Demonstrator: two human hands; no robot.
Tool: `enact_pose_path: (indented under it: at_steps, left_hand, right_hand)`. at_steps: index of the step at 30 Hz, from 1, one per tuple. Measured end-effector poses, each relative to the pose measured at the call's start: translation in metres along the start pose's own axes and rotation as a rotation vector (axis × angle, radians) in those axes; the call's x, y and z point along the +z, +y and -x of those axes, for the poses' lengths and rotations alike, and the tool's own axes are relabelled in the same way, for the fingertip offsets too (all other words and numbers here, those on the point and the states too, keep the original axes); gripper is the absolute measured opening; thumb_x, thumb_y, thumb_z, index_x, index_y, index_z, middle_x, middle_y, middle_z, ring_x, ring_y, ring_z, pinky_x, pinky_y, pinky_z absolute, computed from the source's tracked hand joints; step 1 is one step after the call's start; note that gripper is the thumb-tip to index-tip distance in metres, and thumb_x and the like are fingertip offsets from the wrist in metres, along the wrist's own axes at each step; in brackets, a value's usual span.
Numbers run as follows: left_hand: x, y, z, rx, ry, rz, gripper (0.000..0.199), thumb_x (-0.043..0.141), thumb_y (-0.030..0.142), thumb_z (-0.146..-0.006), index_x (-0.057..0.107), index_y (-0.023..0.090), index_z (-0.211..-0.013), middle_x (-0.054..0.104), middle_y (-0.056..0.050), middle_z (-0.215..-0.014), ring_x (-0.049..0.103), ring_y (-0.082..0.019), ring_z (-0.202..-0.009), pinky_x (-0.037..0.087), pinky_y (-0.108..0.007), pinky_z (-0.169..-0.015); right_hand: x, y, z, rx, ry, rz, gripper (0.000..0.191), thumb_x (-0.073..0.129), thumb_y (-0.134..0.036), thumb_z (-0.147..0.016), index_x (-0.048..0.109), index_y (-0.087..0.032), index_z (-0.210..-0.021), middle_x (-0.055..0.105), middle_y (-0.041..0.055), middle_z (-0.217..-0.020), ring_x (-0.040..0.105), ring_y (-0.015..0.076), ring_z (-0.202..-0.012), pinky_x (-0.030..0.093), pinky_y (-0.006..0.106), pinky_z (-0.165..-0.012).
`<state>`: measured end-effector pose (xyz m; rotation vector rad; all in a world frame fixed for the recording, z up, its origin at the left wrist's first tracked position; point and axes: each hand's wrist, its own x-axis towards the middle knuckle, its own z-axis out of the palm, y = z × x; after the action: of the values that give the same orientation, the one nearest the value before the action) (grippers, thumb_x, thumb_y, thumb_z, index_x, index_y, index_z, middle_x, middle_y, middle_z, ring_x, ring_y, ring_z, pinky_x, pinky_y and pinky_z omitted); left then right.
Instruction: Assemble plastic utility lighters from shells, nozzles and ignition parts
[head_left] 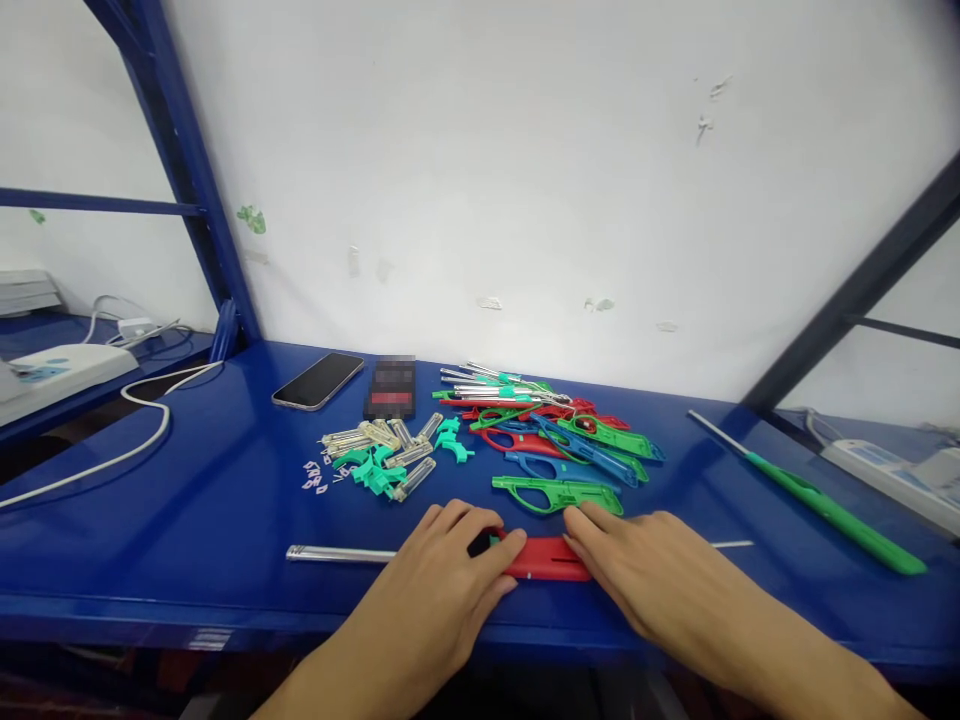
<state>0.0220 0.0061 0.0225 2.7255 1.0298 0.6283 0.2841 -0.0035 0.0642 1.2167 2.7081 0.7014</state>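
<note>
A red long-necked lighter (551,558) lies on the blue table near its front edge, its metal tube (341,554) pointing left. My left hand (450,570) grips it around the trigger end, thumb along the red body and fingers curled over the top. On the handle's right end my right hand (637,560) is closed, fingers pressed together against the casing. A thin white rod (731,544) sticks out beyond my right hand; where it starts is hidden. Just behind the hands lies a green lighter shell half (559,494).
Behind are piled red, blue and green shells (577,450) with metal tubes (495,392). To the left lie clear fuel tanks (415,478) and teal triggers (373,472). A phone (319,381) and a dark box (391,387) sit farther back. A green lighter (832,510) lies right.
</note>
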Motion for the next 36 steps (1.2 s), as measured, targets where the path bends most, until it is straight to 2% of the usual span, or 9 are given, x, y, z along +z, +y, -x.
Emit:
enact_pose_path:
  at_steps: [4,9,12,15,21,26,29,33,36]
  left_hand:
    - [0.000,0.001,0.002,-0.002,-0.005,0.015,0.035,0.053,0.023,-0.112,0.065,0.025,-0.144,0.071,-0.009,-0.133,0.067,-0.033,-0.121,0.060,-0.061,-0.104]
    - [0.000,0.001,0.002,0.007,-0.004,0.019,0.035,0.052,0.024,-0.113,0.064,0.025,-0.146,0.071,-0.010,-0.135,0.066,-0.034,-0.123,0.059,-0.061,-0.105]
    - [0.001,0.000,0.002,0.025,-0.003,0.011,0.034,0.054,0.023,-0.112,0.065,0.025,-0.144,0.071,-0.009,-0.133,0.067,-0.032,-0.121,0.059,-0.058,-0.106]
    - [0.000,0.001,0.003,0.046,0.015,0.005,0.036,0.055,0.022,-0.111,0.064,0.025,-0.146,0.072,-0.009,-0.132,0.068,-0.031,-0.120,0.059,-0.056,-0.107]
    - [-0.002,0.003,0.004,0.056,0.001,0.011,0.037,0.056,0.019,-0.110,0.062,0.026,-0.146,0.072,-0.008,-0.131,0.069,-0.031,-0.117,0.061,-0.056,-0.102]
    - [-0.001,0.002,0.003,0.039,0.044,-0.004,0.035,0.053,0.017,-0.110,0.062,0.025,-0.143,0.072,-0.008,-0.133,0.070,-0.031,-0.115,0.062,-0.057,-0.100]
    - [-0.002,0.002,0.005,0.089,0.093,-0.040,0.036,0.052,0.016,-0.109,0.061,0.023,-0.143,0.073,-0.010,-0.133,0.072,-0.031,-0.110,0.065,-0.056,-0.097]
    - [-0.005,0.000,0.009,0.260,0.266,-0.163,0.037,0.047,0.016,-0.111,0.058,0.017,-0.146,0.076,-0.013,-0.133,0.075,-0.033,-0.112,0.068,-0.054,-0.093]
    - [-0.007,-0.003,0.013,0.364,0.361,-0.241,0.039,0.044,0.017,-0.112,0.058,0.017,-0.149,0.078,-0.011,-0.135,0.076,-0.031,-0.115,0.069,-0.048,-0.091]
  right_hand:
    - [-0.001,0.002,0.004,-0.045,0.062,0.030,0.038,0.044,0.006,-0.082,0.052,-0.022,-0.106,0.077,0.0033,-0.086,0.069,0.0221,-0.051,0.033,0.036,-0.048]
    - [-0.009,0.007,0.006,-0.105,0.064,0.042,0.040,0.042,0.008,-0.087,0.053,-0.022,-0.110,0.078,0.0032,-0.089,0.067,0.0185,-0.049,0.037,0.032,-0.047]
    - [-0.010,0.009,0.007,-0.140,0.184,0.100,0.045,0.042,0.011,-0.081,0.055,-0.021,-0.110,0.081,0.0058,-0.095,0.074,0.0188,-0.056,0.045,0.030,-0.047]
    - [-0.009,0.009,0.010,-0.152,0.275,0.152,0.048,0.042,0.012,-0.073,0.056,-0.022,-0.103,0.080,0.0051,-0.091,0.074,0.0194,-0.052,0.046,0.032,-0.044]
    - [0.002,0.011,0.016,-0.154,0.183,0.123,0.054,0.043,0.010,-0.065,0.052,-0.024,-0.106,0.079,0.0051,-0.099,0.066,0.0192,-0.041,0.039,0.037,-0.040]
    - [0.004,0.019,0.019,-0.130,0.079,0.036,0.052,0.043,0.009,-0.072,0.048,-0.028,-0.108,0.072,0.0003,-0.104,0.058,0.0164,-0.038,0.034,0.036,-0.043]
    - [-0.003,0.023,0.022,-0.101,0.087,0.001,0.053,0.043,0.009,-0.072,0.048,-0.029,-0.109,0.071,0.0006,-0.108,0.062,0.0167,-0.043,0.036,0.035,-0.046]
    - [-0.019,0.023,0.030,-0.078,0.107,-0.092,0.056,0.042,0.010,-0.075,0.051,-0.030,-0.113,0.070,0.0001,-0.111,0.063,0.0157,-0.048,0.040,0.034,-0.052]
    - [-0.032,0.020,0.040,-0.060,0.101,-0.141,0.059,0.042,0.009,-0.073,0.054,-0.031,-0.115,0.070,-0.0013,-0.111,0.061,0.0150,-0.053,0.040,0.033,-0.055]
